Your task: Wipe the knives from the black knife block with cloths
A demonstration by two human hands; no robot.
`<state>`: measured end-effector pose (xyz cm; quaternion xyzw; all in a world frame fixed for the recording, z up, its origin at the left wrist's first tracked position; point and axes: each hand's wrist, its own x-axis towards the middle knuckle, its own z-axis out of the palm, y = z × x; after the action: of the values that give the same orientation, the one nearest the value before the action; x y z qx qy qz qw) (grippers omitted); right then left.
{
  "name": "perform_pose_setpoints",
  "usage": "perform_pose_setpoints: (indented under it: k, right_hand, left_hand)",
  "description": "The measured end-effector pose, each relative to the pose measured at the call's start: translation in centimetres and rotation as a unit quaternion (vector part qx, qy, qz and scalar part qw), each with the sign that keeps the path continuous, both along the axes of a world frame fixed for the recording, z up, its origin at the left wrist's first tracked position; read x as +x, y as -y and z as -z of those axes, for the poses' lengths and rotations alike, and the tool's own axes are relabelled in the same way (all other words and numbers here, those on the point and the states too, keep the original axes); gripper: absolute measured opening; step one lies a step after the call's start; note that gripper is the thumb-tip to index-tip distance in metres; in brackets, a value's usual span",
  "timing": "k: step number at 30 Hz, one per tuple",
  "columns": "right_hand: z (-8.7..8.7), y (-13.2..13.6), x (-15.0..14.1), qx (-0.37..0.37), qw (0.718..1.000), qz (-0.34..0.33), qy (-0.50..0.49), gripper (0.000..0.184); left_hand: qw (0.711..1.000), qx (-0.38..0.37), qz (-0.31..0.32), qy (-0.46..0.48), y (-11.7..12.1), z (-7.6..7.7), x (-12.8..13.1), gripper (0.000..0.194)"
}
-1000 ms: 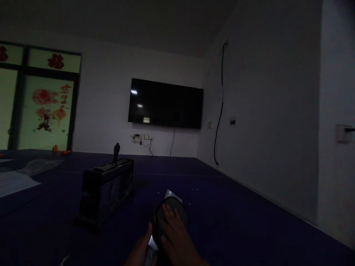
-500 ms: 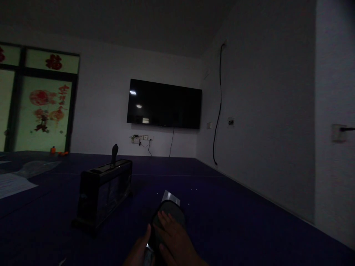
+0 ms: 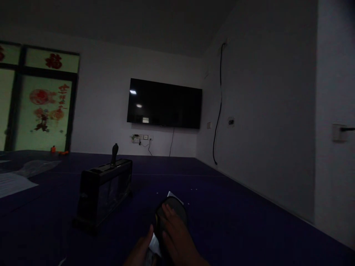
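Observation:
A dark grey, flat object with a rounded end and a black rim [image 3: 177, 205] is between my hands at the bottom centre; in the dim light I cannot make out its kind. My right hand [image 3: 179, 236] lies on its upper face with the fingers stretched out. At its left edge, my left hand [image 3: 141, 249] has its thumb raised and grips the side, the other fingers hidden. A pale, shiny sheet [image 3: 175, 196] shows past the rounded end. Beside my left thumb there is another bright, shiny patch [image 3: 154, 244].
A black box-shaped device [image 3: 105, 192] with an upright handle [image 3: 114, 153] stands left on the dark blue surface [image 3: 235, 221]. Papers [image 3: 15, 184] and clear plastic [image 3: 37, 167] lie far left, near small orange things [image 3: 53, 149]. White bits lie beyond my hands. A television [image 3: 165, 104] hangs behind.
The dark rounded object has shifted slightly right and tilted with both hands. Less of the shiny sheet shows beyond it, and more of the bright patch shows by my left thumb.

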<state>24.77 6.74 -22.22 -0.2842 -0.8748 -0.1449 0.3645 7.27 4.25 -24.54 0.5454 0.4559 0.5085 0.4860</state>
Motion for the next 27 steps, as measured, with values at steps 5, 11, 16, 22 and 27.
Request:
perform_pose_setpoints:
  k: [5,11,16,22,27]
  right_hand:
    - [0.5,-0.4,0.0,-0.018,0.999,0.026,-0.021,0.051]
    - [-0.1,0.1,0.0,-0.02,0.999,0.019,0.021,0.05]
    - [-0.6,0.5,0.1,0.006,0.998,-0.025,0.052,0.05]
    - [-0.9,0.9,0.2,0.023,0.991,-0.078,0.107,0.049]
    - [-1.0,0.8,0.1,0.017,0.988,-0.082,0.132,0.046]
  left_hand:
    - [0.999,0.042,-0.029,0.004,-0.3,0.9,-0.2,0.032]
    - [1.0,0.021,-0.011,0.019,0.5,0.4,-0.2,0.044]
    - [0.999,-0.037,0.002,0.036,1.0,-0.3,0.4,0.049]
    - [0.994,-0.052,0.007,0.095,0.4,-1.5,0.9,0.069]
    - [0.991,-0.098,0.021,0.089,-0.2,-1.5,0.9,0.07]
